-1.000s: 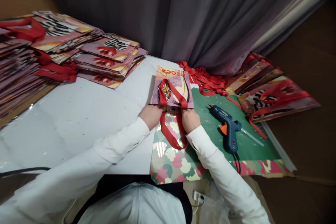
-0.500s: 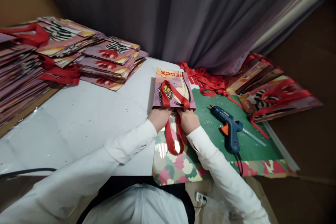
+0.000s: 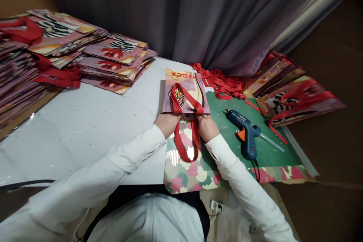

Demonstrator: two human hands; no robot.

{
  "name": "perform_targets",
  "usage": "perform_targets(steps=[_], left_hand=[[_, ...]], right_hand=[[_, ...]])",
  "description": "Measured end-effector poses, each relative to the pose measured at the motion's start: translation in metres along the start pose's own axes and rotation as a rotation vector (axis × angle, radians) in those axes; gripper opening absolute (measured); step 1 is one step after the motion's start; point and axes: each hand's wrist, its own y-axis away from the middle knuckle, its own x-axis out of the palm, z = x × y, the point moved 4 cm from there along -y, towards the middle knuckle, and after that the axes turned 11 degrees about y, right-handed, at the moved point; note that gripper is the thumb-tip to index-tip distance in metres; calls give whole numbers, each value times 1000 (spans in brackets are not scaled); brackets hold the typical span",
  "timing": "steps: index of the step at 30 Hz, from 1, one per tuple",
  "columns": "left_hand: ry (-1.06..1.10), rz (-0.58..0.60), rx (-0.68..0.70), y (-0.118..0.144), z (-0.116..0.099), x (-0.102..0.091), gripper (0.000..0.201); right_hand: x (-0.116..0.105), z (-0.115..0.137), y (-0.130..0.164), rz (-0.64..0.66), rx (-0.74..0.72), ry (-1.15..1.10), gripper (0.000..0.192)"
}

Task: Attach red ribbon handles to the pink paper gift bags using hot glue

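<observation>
A small pink gift bag [image 3: 185,83] with a butterfly print lies flat in front of me, its opening toward me. My left hand [image 3: 167,122] grips the bag's near edge at the left. My right hand [image 3: 207,126] grips the same edge at the right. One red ribbon handle [image 3: 187,100] arches over the bag's face between my hands. A second red ribbon loop [image 3: 183,147] hangs toward me over the camouflage-patterned paper [image 3: 184,174].
A blue glue gun [image 3: 246,134] lies on the green mat [image 3: 272,155] to the right. Loose red ribbons [image 3: 222,83] pile behind it. Stacks of flat bags [image 3: 113,60] sit at the left, more bags [image 3: 297,100] at the right. A grey curtain hangs behind the white table [image 3: 85,128].
Both hands stay on the bag's near edge. The lower ribbon loop has narrowed slightly, and the view has shifted a little.
</observation>
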Motion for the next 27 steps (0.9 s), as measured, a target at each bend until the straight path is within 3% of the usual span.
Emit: perform_targets(steps=[8, 13, 19, 27], left_hand=[[-1, -47, 41, -4, 0, 3, 41], [-13, 17, 91, -5, 1, 3, 43], [-50, 69, 18, 13, -4, 7, 46], [-29, 71, 77, 28, -7, 14, 55]], right_hand=[[-1, -3, 4, -25, 6, -20, 51], [-5, 3, 6, -32, -45, 55, 49], [-8, 12, 7, -6, -11, 108, 50], [-2, 23, 12, -53, -163, 65, 54]])
